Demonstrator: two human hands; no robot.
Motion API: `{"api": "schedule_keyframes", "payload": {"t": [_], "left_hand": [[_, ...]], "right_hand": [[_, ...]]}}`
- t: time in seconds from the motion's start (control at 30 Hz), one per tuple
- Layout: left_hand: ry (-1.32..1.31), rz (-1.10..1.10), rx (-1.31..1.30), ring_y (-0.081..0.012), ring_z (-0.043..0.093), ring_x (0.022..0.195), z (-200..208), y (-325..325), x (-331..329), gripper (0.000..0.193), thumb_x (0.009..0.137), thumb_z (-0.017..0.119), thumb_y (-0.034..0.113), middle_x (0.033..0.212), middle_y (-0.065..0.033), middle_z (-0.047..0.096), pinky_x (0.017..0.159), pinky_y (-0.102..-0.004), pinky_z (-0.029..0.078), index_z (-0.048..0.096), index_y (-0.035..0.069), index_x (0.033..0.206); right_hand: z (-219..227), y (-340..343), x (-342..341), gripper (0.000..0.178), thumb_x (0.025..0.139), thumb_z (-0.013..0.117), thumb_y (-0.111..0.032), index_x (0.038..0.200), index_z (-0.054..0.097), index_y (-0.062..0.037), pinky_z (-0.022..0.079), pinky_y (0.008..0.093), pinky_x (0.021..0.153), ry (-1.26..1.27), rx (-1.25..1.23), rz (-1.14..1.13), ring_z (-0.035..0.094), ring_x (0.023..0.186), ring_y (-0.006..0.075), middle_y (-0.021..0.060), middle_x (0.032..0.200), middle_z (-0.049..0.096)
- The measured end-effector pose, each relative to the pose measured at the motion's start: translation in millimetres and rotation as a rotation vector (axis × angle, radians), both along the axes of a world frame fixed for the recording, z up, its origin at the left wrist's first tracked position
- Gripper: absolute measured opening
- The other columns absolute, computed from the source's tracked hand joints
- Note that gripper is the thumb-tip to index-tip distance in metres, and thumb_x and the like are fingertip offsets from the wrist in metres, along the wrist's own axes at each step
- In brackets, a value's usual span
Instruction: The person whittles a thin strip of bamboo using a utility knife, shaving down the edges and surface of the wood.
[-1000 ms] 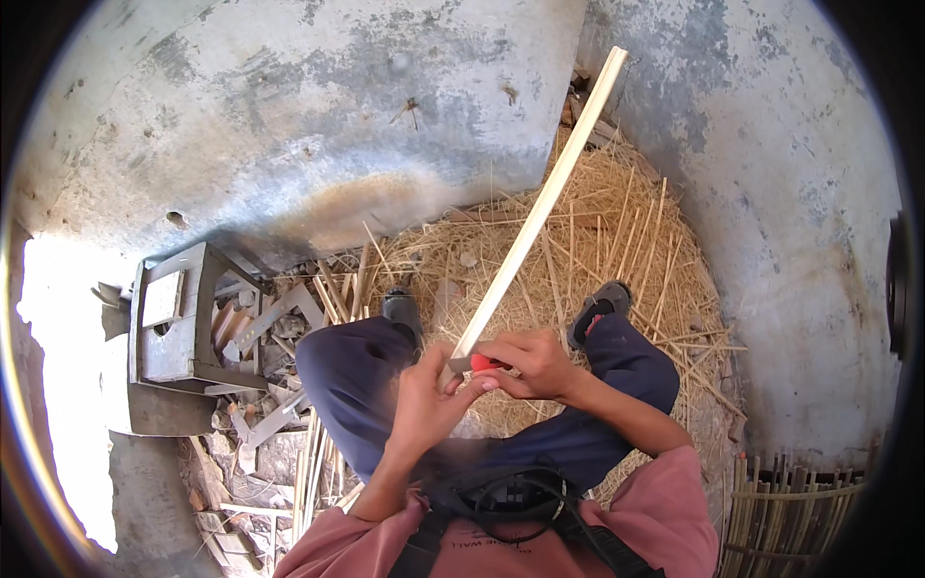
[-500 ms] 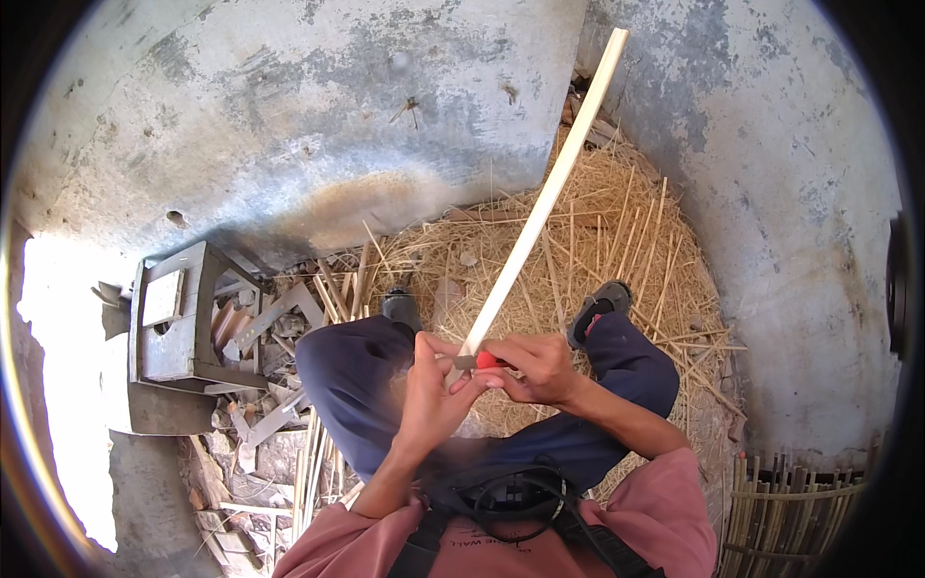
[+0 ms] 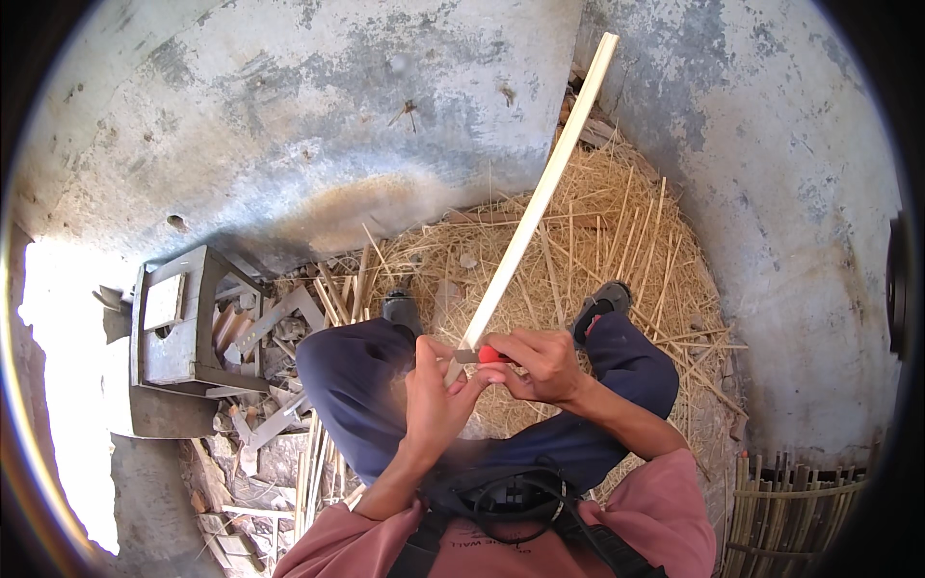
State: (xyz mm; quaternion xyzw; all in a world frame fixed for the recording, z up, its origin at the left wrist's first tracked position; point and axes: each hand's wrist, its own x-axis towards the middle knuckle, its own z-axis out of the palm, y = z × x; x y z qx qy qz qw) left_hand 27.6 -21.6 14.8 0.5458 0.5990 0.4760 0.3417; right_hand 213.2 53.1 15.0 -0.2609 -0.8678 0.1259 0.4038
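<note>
A long pale strip (image 3: pixel 540 200), which looks like split bamboo or wood, slants up and away from my hands toward the far wall corner. My left hand (image 3: pixel 434 397) is closed round its near end, thumb reaching toward the right hand. In my right hand (image 3: pixel 544 366) is a small knife with a red handle (image 3: pixel 489 354). Its short, dark blade (image 3: pixel 465 356) lies across the strip just beyond the left thumb. Both hands almost meet above my lap, between my bent knees. My fingers hide part of the knife's handle.
Straw and loose strips (image 3: pixel 626 222) cover the floor around my feet. At left, a wooden stool (image 3: pixel 178 352) lies on its side among broken wood pieces. Grey walls (image 3: pixel 424 87) close off the far side and right. A stick basket (image 3: pixel 780 520) stands at lower right.
The strip's far end has swung slightly left and down. Both hands stay nearly in place, with the knife blade still against the strip.
</note>
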Motion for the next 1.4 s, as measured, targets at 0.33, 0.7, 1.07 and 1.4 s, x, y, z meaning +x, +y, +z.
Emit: {"api": "schedule_keyframes", "payload": {"t": [0.33, 0.7, 1.07, 1.4], "left_hand": [[0.011, 0.002, -0.099, -0.0132, 0.066, 0.059, 2.1, -8.6, -4.8, 0.055, 0.09, 0.09, 0.022, 0.066, -0.0129, 0.068, 0.052, -0.0308, 0.047, 0.041, 0.002, 0.104], [0.006, -0.01, -0.091, -0.0091, 0.052, 0.056, 1.2, -17.0, -9.7, 0.035, 0.105, 0.071, 0.02, 0.061, -0.0061, 0.058, 0.052, -0.0299, 0.039, 0.041, 0.002, 0.101], [0.001, -0.034, -0.217, -0.0195, 0.061, 0.067, -4.2, -21.6, -39.7, 0.032, 0.107, 0.067, 0.023, 0.077, -0.0131, 0.063, 0.063, -0.0361, 0.048, 0.046, 0.0, 0.114], [-0.324, -0.183, -0.209, -0.0011, 0.043, 0.071, 12.6, -9.1, -26.6, 0.073, 0.089, 0.088, 0.004, 0.081, 0.0025, 0.049, 0.06, -0.0166, 0.037, 0.027, 0.009, 0.129]], "right_hand": [[6.1, 22.7, 9.2, 0.026, 0.087, 0.085, -0.022, 0.106, 0.077, -0.0056, 0.05, 0.0338, 0.049, 0.145, 0.051, -0.134, 0.065, 0.055, 0.021, 0.0055, 0.074, 0.069], [23.9, 29.2, 12.7, 0.022, 0.09, 0.083, -0.024, 0.105, 0.078, -0.0094, 0.049, 0.0351, 0.048, -0.021, 0.104, -0.128, 0.063, 0.054, 0.0222, 0.003, 0.073, 0.068], [64.3, 71.7, 79.7, 0.026, 0.106, 0.066, -0.023, 0.12, 0.072, -0.0016, 0.045, 0.0265, 0.061, 0.215, -0.303, -0.421, 0.053, 0.067, 0.0085, 0.0004, 0.084, 0.068], [-9.2, 0.0, -1.8, 0.026, 0.096, 0.077, -0.029, 0.113, 0.071, -0.01, 0.055, 0.0381, 0.059, -0.055, -0.172, 0.111, 0.072, 0.068, 0.0269, 0.0075, 0.089, 0.073]]}}
